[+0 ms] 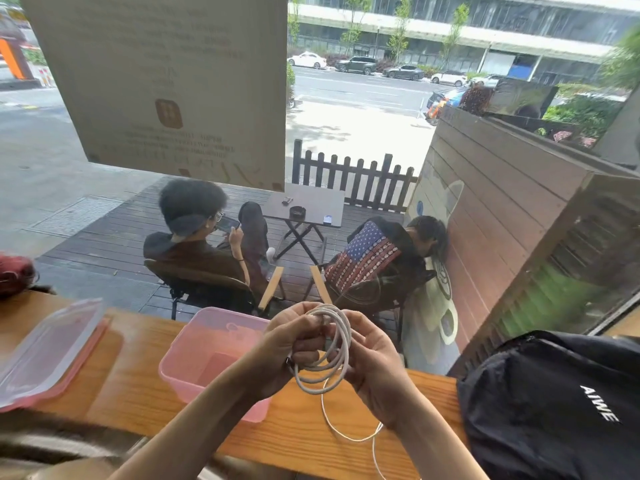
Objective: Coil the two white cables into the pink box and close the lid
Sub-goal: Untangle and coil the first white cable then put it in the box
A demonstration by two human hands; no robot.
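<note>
Both hands hold a thick white cable (341,344) wound into a round coil above the wooden counter. My left hand (287,348) grips the coil's left side and my right hand (372,358) grips its right side. A thinner white cable (346,433) lies loose on the counter below my hands and trails off the near edge. The pink box (194,355) stands open just left of my left hand. Nothing inside it can be made out. Its clear lid with a pink rim (48,351) lies on the counter at the far left.
The wooden counter (131,386) runs along a window. A black backpack (554,403) sits on it at the right, close to my right arm. Beyond the glass two people sit on chairs on a deck. A red object (14,273) lies at the far left.
</note>
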